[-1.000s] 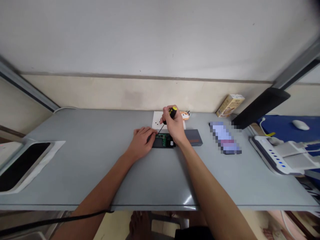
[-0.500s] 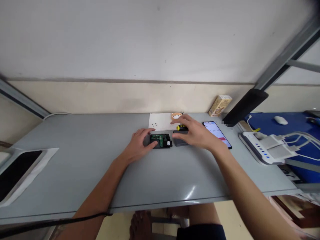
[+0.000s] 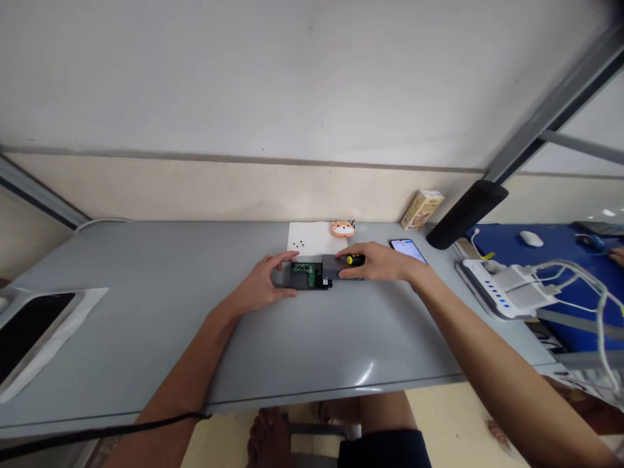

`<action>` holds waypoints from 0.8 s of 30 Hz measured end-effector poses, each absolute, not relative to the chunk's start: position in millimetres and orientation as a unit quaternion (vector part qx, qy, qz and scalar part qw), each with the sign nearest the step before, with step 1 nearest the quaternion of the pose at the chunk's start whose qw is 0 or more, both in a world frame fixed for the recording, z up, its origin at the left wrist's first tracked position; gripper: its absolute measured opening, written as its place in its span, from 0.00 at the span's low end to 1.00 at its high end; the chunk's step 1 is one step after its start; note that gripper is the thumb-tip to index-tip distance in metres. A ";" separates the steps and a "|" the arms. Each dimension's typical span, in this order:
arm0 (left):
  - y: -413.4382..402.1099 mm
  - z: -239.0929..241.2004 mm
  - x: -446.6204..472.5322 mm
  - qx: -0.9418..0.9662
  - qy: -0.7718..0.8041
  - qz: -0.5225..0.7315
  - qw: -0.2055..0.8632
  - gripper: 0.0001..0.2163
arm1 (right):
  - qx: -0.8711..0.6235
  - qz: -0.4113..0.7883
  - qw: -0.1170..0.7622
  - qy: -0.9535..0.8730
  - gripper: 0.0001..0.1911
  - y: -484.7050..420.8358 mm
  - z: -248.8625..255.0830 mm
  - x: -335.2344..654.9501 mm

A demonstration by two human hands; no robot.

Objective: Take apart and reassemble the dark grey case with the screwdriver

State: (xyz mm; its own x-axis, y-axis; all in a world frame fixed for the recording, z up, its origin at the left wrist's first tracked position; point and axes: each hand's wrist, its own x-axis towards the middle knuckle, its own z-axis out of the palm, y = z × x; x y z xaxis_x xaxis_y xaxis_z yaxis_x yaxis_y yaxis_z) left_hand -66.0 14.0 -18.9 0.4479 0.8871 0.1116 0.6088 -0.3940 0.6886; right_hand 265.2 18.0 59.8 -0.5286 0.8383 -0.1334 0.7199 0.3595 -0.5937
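Observation:
An opened dark device (image 3: pixel 301 280) with a green circuit board (image 3: pixel 311 268) lies flat on the desk. My left hand (image 3: pixel 263 283) is curled round its left end, thumb at the near edge and fingers at the far edge. My right hand (image 3: pixel 377 261) grips a grey casing cover (image 3: pixel 332 264), whose left part overlaps the device's right end. Between the right thumb and fingers shows a short yellow-and-black tool handle (image 3: pixel 355 259); its tip is hidden. Several tiny black screws (image 3: pixel 299 244) rest on a white paper (image 3: pixel 314 242) behind the device.
An orange-and-white animal-faced case (image 3: pixel 342 229) sits at the paper's right. Further right are a phone (image 3: pixel 408 249), a small carton (image 3: pixel 422 209), a black padded post (image 3: pixel 468 214) and a power strip (image 3: pixel 502 292) with cables. A tablet-like slab (image 3: pixel 36 328) lies far left.
My right hand has lowered and closed on the grey cover, which has shifted left onto the device's end. The left thumb has drawn back from the circuit board to the device's near edge.

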 end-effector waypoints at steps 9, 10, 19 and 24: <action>13.5 -26.2 -63.8 0.774 0.492 0.259 0.302 0.44 | -0.454 0.223 0.110 -0.855 0.26 4.7 41.5 225.5; 12.9 -25.3 -63.1 0.773 0.492 0.258 0.307 0.45 | -0.452 0.223 0.113 -0.856 0.26 4.3 39.8 221.6; 9.7 -22.3 -63.6 0.781 0.483 0.250 0.308 0.49 | -0.388 0.238 0.157 -0.876 0.23 10.9 35.6 199.6; 5.4 -17.2 -59.6 0.788 0.502 0.233 0.270 0.37 | -0.393 0.291 0.463 -0.739 0.15 20.4 49.8 199.0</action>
State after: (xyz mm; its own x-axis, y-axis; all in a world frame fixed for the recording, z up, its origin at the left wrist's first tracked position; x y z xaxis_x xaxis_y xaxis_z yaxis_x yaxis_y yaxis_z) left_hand -59.6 5.4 -17.2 0.3864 0.9174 0.0956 0.6655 -0.3491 0.6598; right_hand 199.0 20.4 49.8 -0.2621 0.8502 0.4565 0.3117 0.5223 -0.7938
